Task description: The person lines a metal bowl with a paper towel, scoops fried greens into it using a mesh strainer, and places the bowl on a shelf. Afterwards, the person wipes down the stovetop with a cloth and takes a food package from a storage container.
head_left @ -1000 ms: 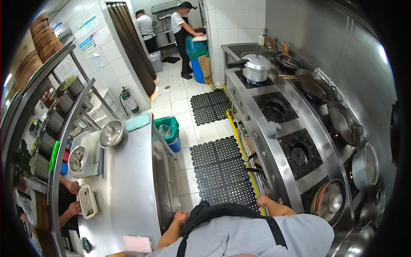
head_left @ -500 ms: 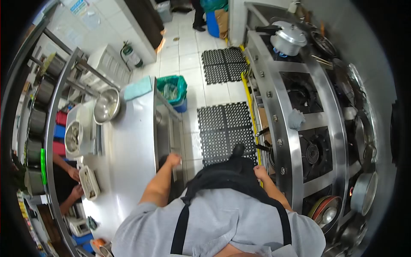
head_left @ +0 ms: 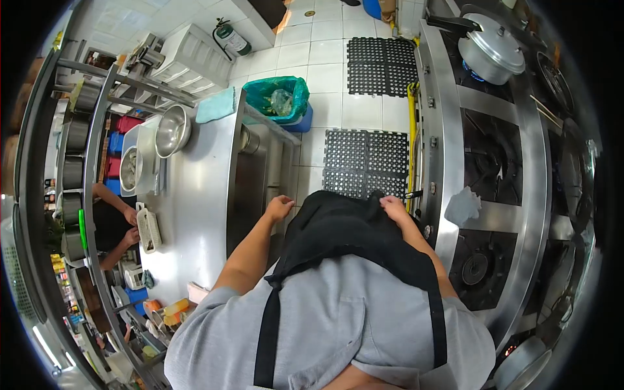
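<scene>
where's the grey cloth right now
In the head view, the grey cloth lies on the stove at right, between two burners, to the right of the person's right hand.

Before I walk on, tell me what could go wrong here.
The pressure cooker sits over a lit blue flame, its long handle pointing toward the front edge of the stove; a passing arm might knock it. A grey cloth lies beside a burner and could scorch if that burner is lit. Your right hand is near the knobs and might brush one.
</scene>
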`<act>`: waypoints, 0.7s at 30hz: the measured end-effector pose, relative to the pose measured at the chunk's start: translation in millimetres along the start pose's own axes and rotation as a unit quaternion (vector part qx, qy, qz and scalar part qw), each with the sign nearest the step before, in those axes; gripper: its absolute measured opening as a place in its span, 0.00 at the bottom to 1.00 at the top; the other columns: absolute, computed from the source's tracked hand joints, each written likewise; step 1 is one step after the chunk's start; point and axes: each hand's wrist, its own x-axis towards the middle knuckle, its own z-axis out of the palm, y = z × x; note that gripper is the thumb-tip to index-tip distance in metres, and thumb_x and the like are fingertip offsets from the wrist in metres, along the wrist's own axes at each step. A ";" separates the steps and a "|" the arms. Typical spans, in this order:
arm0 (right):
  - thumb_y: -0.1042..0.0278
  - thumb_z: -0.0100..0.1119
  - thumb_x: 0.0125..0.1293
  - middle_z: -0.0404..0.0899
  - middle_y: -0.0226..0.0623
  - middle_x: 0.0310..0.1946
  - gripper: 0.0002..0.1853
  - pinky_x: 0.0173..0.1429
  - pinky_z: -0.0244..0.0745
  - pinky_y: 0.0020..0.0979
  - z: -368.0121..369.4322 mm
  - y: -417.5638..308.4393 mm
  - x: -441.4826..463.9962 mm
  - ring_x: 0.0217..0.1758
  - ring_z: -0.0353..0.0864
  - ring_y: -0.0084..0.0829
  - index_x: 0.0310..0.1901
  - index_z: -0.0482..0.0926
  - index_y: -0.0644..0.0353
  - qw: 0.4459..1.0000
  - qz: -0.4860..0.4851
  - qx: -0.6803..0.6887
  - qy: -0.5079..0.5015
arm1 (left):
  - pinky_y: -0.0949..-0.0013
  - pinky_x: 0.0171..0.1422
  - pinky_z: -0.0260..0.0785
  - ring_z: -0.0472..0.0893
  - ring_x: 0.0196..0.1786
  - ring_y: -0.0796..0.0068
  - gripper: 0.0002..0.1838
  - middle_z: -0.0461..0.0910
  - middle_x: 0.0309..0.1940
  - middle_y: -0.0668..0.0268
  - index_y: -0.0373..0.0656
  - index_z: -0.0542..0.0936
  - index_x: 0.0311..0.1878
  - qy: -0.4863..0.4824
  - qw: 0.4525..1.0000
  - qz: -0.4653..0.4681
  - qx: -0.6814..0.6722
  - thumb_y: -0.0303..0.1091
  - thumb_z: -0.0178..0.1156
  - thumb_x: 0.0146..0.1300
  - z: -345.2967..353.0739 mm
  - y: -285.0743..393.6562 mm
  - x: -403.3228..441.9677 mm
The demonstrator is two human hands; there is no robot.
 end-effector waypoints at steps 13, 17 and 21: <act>0.79 0.54 0.53 0.76 0.50 0.51 0.23 0.64 0.64 0.32 -13.1 -43.7 12.4 0.58 0.73 0.42 0.54 0.73 0.67 0.874 -0.303 -0.206 -0.318 | 0.63 0.56 0.70 0.79 0.50 0.57 0.21 0.81 0.44 0.53 0.39 0.81 0.44 0.026 0.996 -0.067 -0.054 0.48 0.60 0.56 35.9 -24.9 15.1; 0.71 0.50 0.64 0.78 0.40 0.52 0.17 0.62 0.66 0.31 -3.5 -5.9 39.9 0.55 0.75 0.36 0.53 0.75 0.66 0.925 -0.051 -0.011 -0.376 | 0.62 0.53 0.72 0.81 0.47 0.56 0.21 0.82 0.41 0.52 0.39 0.82 0.43 0.028 0.997 -0.059 -0.042 0.48 0.60 0.55 49.2 -23.8 30.9; 0.60 0.55 0.64 0.78 0.35 0.49 0.20 0.58 0.68 0.31 -26.2 -66.4 -2.9 0.48 0.76 0.28 0.53 0.74 0.64 0.926 -0.144 0.005 -0.350 | 0.59 0.52 0.72 0.82 0.44 0.55 0.18 0.82 0.39 0.52 0.43 0.84 0.40 -0.034 0.996 -0.079 -0.001 0.44 0.55 0.52 47.5 -15.6 48.6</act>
